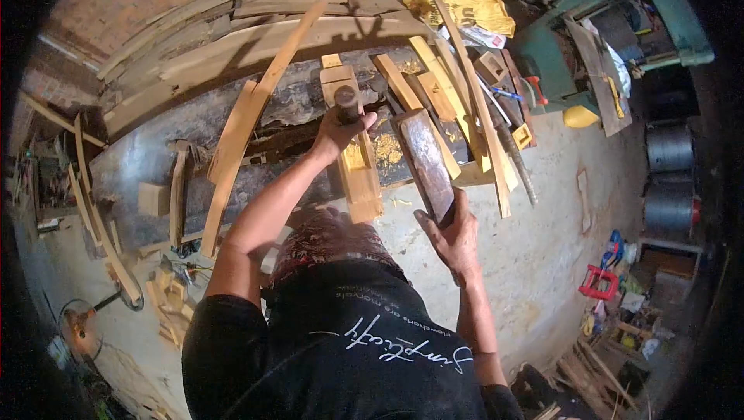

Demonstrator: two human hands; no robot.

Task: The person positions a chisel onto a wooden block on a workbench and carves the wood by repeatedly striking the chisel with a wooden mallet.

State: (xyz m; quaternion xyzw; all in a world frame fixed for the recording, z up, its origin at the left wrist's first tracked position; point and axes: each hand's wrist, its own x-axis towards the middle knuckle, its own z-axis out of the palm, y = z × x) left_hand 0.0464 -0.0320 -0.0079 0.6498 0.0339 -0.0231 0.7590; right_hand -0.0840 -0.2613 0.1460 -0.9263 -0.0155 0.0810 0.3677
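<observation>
Recessed wooden workpiece (362,189) lies across the dark bench (298,110), long axis running away from you, far end slightly left; it's right under your left hand (335,133), the nearer one, fingers wrapped round a dark round-topped handle (346,101) above it. Your right hand (453,235) sits right of the workpiece, clear of it, gripping the near end of a long block (428,158); shavings (389,150) just right of the workpiece, long plank (254,114) well left.
</observation>
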